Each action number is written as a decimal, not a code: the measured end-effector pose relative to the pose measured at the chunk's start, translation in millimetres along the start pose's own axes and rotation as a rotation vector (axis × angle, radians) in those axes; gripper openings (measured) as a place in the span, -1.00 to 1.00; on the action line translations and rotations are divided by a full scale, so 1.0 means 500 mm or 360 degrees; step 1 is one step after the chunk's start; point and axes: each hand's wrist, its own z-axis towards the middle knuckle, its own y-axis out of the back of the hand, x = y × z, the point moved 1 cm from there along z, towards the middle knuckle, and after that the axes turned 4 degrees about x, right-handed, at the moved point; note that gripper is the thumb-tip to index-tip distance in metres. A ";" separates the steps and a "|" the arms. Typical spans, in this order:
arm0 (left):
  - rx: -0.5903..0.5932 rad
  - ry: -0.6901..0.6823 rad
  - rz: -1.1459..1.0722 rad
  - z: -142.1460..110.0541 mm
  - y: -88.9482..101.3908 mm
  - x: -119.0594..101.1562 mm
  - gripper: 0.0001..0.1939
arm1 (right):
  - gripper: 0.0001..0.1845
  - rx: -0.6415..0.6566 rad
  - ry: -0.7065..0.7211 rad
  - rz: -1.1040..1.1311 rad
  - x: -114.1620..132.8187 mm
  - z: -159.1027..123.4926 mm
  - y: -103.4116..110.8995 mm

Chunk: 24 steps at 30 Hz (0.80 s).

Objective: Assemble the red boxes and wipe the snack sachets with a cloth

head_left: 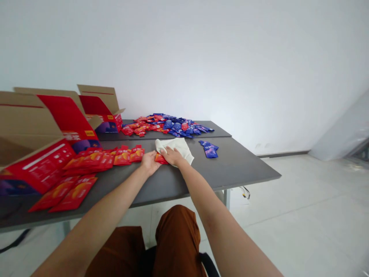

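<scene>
My left hand (150, 163) pinches the left side of a small red packet (162, 159) lying on the dark table. Over the packet's right part, my right hand (172, 156) presses a white cloth (185, 148), its fingers curled onto the fabric. Much of that packet is hidden by the cloth and my fingers. Left of my left hand, more red packets (122, 157) lie in a row, overlapping toward the left. Two blue packets (210, 149) rest to the right of the cloth.
A heap of small red packets (138, 127) and blue packets (180, 125) lies at the back of the table (230, 165). Opened red cartons, one near (43, 169) and one farther back (106, 119), stand on the left. Two larger red pouches (73, 194) lie by the near carton.
</scene>
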 end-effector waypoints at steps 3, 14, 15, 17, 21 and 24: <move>0.0083 0.0006 0.0008 0.001 0.000 0.000 -0.58 | -0.37 0.0035 -0.0026 -0.0065 -0.019 0.018 0.008; 0.0076 0.0160 -0.0027 0.009 0.007 -0.003 -0.50 | -0.37 0.0252 0.0216 0.0102 0.004 -0.119 0.021; 0.0084 0.0178 -0.0031 0.009 0.009 -0.003 -0.49 | -0.38 0.0271 0.0242 0.0109 0.007 -0.131 0.025; 0.0086 0.0201 -0.0046 0.011 0.011 -0.002 -0.49 | -0.41 0.0293 0.0306 0.0122 0.010 -0.142 0.031; 0.0060 0.0148 -0.0097 0.018 0.013 0.003 -0.52 | -0.45 0.0337 0.0356 0.0165 0.000 -0.109 0.038; 0.0034 0.0064 -0.0094 0.022 0.017 0.005 -0.56 | -0.41 0.0304 0.0203 0.0159 -0.016 -0.062 0.033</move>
